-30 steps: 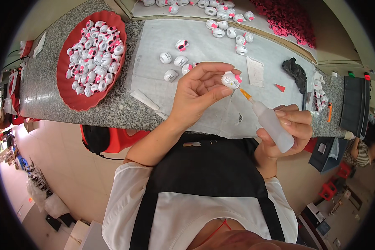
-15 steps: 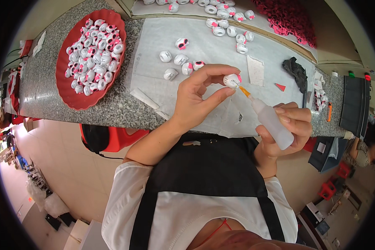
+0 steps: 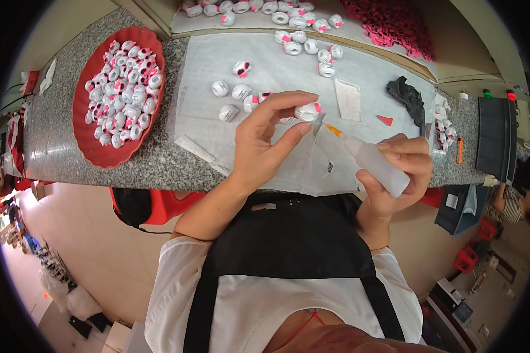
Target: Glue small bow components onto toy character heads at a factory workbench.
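Observation:
Between the thumb and fingers of my left hand (image 3: pixel 267 141) is a small white cat-head piece (image 3: pixel 307 112) with a pink bow, held above the white paper sheet (image 3: pixel 203 59). My right hand (image 3: pixel 403 167) is wrapped round a translucent squeeze bottle (image 3: pixel 378 165), tilted up to the left. Its thin nozzle with an orange base (image 3: pixel 334 130) points at the white piece, its tip a little apart from it. Several like pieces lie on the paper beyond my left hand, one of them with black-and-pink glasses (image 3: pixel 241 69).
A red scalloped tray (image 3: pixel 82 126) heaped with finished-looking white pieces stands at the left on the granite counter (image 3: pixel 176 170). More white pieces and a pile of pink parts (image 3: pixel 388 29) fill the shelf behind. Crumpled black plastic (image 3: pixel 407 97) and an orange lighter-like stick (image 3: pixel 459 150) lie at the right.
The nozzle tip has drawn back from the white piece, leaving a small gap. The whole view has shifted slightly; both hands keep their holds.

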`<state>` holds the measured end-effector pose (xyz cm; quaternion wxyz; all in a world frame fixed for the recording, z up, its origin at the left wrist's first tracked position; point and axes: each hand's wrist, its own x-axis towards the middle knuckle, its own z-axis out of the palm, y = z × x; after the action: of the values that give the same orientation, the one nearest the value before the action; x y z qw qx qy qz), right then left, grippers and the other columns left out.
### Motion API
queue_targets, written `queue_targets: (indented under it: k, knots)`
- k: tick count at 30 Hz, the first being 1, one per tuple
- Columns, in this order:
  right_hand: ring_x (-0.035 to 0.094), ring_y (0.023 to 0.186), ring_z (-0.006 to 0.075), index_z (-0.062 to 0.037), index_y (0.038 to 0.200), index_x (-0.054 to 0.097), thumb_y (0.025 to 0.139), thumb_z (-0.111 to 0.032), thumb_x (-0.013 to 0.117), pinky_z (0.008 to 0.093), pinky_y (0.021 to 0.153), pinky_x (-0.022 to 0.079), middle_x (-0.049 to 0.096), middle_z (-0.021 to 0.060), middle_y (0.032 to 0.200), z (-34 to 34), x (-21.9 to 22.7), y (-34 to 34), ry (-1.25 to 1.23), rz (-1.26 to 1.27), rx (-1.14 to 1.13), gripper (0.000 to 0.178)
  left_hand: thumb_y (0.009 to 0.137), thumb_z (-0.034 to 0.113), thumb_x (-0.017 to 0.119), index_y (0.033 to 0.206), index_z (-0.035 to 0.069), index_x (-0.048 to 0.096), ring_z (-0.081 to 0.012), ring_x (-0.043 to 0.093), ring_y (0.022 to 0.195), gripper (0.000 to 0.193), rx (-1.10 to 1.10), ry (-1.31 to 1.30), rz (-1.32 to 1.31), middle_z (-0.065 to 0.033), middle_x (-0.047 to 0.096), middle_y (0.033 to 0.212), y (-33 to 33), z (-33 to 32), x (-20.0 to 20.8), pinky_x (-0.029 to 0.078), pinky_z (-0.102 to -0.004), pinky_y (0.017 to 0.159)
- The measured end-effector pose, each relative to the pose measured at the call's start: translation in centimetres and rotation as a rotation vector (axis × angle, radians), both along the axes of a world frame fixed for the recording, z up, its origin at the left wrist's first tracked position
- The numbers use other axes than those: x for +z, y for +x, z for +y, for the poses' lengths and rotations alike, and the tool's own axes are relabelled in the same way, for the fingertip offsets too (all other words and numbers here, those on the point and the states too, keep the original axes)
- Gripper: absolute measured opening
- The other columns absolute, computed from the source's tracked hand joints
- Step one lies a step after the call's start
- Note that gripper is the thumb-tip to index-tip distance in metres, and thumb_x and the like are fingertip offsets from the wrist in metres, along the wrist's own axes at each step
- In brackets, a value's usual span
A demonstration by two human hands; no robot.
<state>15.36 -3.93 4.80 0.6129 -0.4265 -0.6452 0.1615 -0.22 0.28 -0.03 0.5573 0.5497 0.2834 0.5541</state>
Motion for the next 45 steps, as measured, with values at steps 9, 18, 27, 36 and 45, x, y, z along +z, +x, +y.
queue_targets:
  k: [9, 18, 27, 36, 45]
  knots:
    - [0.052, 0.070, 0.0132, -0.0020, 0.081, 0.043, 0.067, -0.001, 0.054, 0.0236, 0.053, 0.046, 0.047, 0.0048, 0.073, 8.5, 0.2, 5.0, -0.583, 0.176, 0.131, 0.018, 0.071, -0.008, 0.051, 0.102, -0.002, 0.043, -0.0145, 0.047, 0.092, 0.033, 0.009, -0.187, -0.243, -0.0145, 0.048, 0.103, -0.4, -0.1, 0.9, 0.039, -0.0231, 0.075]
    - [0.055, 0.064, 0.0314, -0.0056, 0.077, 0.056, 0.060, -0.017, 0.060, 0.0400, 0.055, 0.045, 0.056, 0.0150, 0.068, 19.9, -5.4, 5.7, -0.322, -0.853, -0.474, 0.021, 0.070, -0.007, 0.049, 0.103, -0.001, 0.042, -0.0152, 0.048, 0.090, 0.034, 0.083, -0.184, -0.129, -0.0146, 0.047, 0.104, 0.2, -0.5, 0.6, 0.037, -0.0263, 0.080]
    - [0.054, 0.070, 0.0314, -0.0044, 0.077, 0.055, 0.061, -0.011, 0.057, 0.0358, 0.062, 0.043, 0.055, 0.0159, 0.070, 17.7, -3.4, 5.7, -0.309, -0.629, -0.338, 0.017, 0.070, -0.005, 0.051, 0.104, -0.001, 0.042, -0.0168, 0.048, 0.092, 0.035, 0.150, -0.255, -0.108, -0.0146, 0.048, 0.103, -0.1, -0.9, 0.8, 0.040, -0.0289, 0.079]
    - [0.045, 0.050, 0.0093, 0.0020, 0.069, 0.051, 0.065, 0.001, 0.059, 0.0197, 0.044, 0.034, 0.053, 0.0088, 0.067, 3.8, 0.2, 1.4, -0.670, 0.399, 0.255, 0.008, 0.071, -0.008, 0.052, 0.103, -0.002, 0.045, -0.0139, 0.050, 0.088, 0.034, 0.011, -0.141, -0.134, -0.0111, 0.049, 0.102, 0.4, -0.2, 0.5, 0.041, -0.0235, 0.074]
    - [0.046, 0.053, 0.0098, 0.0022, 0.071, 0.051, 0.065, 0.002, 0.060, 0.0202, 0.045, 0.036, 0.054, 0.0092, 0.070, 2.6, -1.5, -0.6, -0.753, 0.488, 0.373, 0.010, 0.068, -0.007, 0.053, 0.098, -0.001, 0.050, -0.0165, 0.050, 0.088, 0.030, 0.098, 0.083, 0.124, -0.0119, 0.051, 0.100, 0.2, -0.5, -0.1, 0.043, -0.0253, 0.071]
